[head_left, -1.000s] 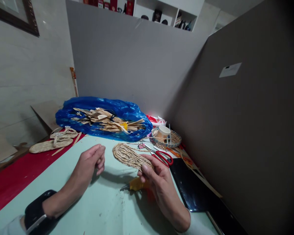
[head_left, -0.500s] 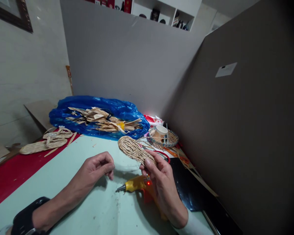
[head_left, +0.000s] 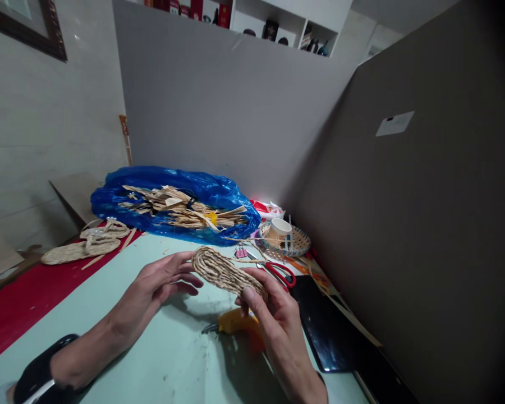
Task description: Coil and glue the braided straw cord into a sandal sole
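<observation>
A long, rounded sole of coiled straw cord (head_left: 225,272) is held above the table by my right hand (head_left: 273,317), thumb on top and fingers beneath its near end. My left hand (head_left: 164,283) is open, fingers spread, with its index fingertip at the sole's far left end; whether it touches, I cannot tell. Below the sole lies a yellow hot glue gun (head_left: 235,322), its metal nozzle pointing left and its handle partly hidden by my right hand. Red-handled scissors (head_left: 281,275) lie just beyond that hand, near a pink binder clip (head_left: 241,252).
A blue plastic bag (head_left: 231,193) holding bundles of dry straw lies at the back. A woven basket (head_left: 302,241) with a paper cup (head_left: 280,227) stands right of it. Woven straw sandals (head_left: 82,250) lie on the left; a black flat panel (head_left: 326,331) lies right. Grey partitions (head_left: 235,101) enclose the table.
My left hand has opened its fingers and moved up to the sole's far end. The sole has come slightly lower and to the left in my right hand, uncovering the scissors and clip.
</observation>
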The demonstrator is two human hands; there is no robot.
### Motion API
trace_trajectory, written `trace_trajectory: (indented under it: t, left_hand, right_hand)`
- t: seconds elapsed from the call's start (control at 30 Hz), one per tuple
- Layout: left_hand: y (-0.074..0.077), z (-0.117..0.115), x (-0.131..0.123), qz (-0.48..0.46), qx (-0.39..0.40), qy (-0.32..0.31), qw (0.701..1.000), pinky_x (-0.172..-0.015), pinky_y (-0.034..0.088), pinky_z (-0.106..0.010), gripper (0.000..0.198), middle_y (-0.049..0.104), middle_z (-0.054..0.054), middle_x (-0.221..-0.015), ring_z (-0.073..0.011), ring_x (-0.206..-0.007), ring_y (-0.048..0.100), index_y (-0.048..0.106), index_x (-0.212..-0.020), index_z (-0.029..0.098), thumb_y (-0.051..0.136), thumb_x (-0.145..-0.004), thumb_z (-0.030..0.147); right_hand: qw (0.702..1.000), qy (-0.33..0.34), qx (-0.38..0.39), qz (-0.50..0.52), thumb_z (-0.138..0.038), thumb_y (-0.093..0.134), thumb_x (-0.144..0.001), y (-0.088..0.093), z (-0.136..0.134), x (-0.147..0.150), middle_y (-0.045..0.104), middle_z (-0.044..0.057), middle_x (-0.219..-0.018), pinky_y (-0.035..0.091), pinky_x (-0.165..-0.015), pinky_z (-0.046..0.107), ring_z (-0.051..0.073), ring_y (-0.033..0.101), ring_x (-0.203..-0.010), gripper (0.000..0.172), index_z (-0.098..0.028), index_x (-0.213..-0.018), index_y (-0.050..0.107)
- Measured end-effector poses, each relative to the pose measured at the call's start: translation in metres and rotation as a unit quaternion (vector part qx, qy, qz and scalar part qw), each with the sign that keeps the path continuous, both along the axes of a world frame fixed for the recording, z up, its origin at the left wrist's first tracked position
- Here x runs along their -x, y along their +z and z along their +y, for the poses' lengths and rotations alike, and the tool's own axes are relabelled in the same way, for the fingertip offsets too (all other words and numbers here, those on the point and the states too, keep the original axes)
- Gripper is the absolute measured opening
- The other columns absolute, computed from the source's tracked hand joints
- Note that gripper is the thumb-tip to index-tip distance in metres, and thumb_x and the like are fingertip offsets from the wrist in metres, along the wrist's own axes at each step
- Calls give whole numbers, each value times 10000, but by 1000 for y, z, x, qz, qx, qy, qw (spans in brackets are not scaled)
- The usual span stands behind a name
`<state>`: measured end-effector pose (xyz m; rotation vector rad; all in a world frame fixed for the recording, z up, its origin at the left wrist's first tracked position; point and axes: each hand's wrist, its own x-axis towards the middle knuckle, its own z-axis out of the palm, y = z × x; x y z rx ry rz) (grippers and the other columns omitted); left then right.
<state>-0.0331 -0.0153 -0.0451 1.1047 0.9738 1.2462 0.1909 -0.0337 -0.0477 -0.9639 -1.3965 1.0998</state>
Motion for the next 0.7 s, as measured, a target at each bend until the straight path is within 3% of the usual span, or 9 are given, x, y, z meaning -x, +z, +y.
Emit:
trace_trajectory:
  t: [0.07, 0.17, 0.23, 0.47, 0.57, 0.7]
  left_hand:
    - [1, -5, -6, -10, -7, -13, 1000, -817, 574, -351, 402, 786, -97, -1140, -277, -993, 693, 795, -1104, 233, 775, -829, 525]
    - [-1, -11, -13, -3, 8, -11, 1000, -766, 532, -296, 296, 783, -66, -955, -231, -897, 652, 815, -956, 205, 882, -750, 407]
    - [-4, -14, -15, 1, 16, -3, 1000, -742, 505, -276, 233, 759, -42, -839, -196, -816, 615, 810, -841, 192, 892, -741, 386]
    - [-2, -17, -13, -4, 27, -5, 1000, -693, 490, -247, 219, 735, -14, -744, -170, -746, 576, 787, -683, 201, 897, -703, 389]
    - [0, -17, -13, -8, 36, -14, 999, -695, 501, -255, 218, 750, -32, -777, -180, -759, 582, 797, -710, 195, 900, -705, 388]
    - [0, -15, -14, -19, 54, -25, 998, -732, 541, -290, 276, 783, -56, -886, -197, -788, 610, 830, -912, 208, 876, -744, 423]
  right_hand:
    - [1000, 16, 0, -15, -499, 687, -938, -2, 0, 1, 703, 13, -802, 517, -659, 227, 141, 633, -700, 404, -176, -1181, 700]
    - [998, 46, 6, -33, -495, 665, -951, -4, -1, 3, 715, 21, -789, 494, -617, 229, 142, 632, -665, 399, -169, -1179, 700]
    - [997, 59, 7, -44, -490, 652, -961, -4, -3, 3, 715, 18, -766, 475, -603, 227, 141, 629, -651, 384, -173, -1171, 704]
    - [994, 79, 23, -66, -472, 640, -977, -1, -9, 1, 730, 21, -750, 455, -613, 230, 133, 614, -637, 331, -180, -1113, 718]
    - [993, 81, 47, -67, -480, 641, -981, 0, -9, 1, 719, 13, -733, 423, -578, 226, 122, 578, -611, 337, -183, -1118, 719]
    - [993, 72, 63, -64, -481, 636, -981, 1, -7, 2, 696, 5, -726, 380, -532, 224, 118, 556, -598, 333, -183, -1110, 712]
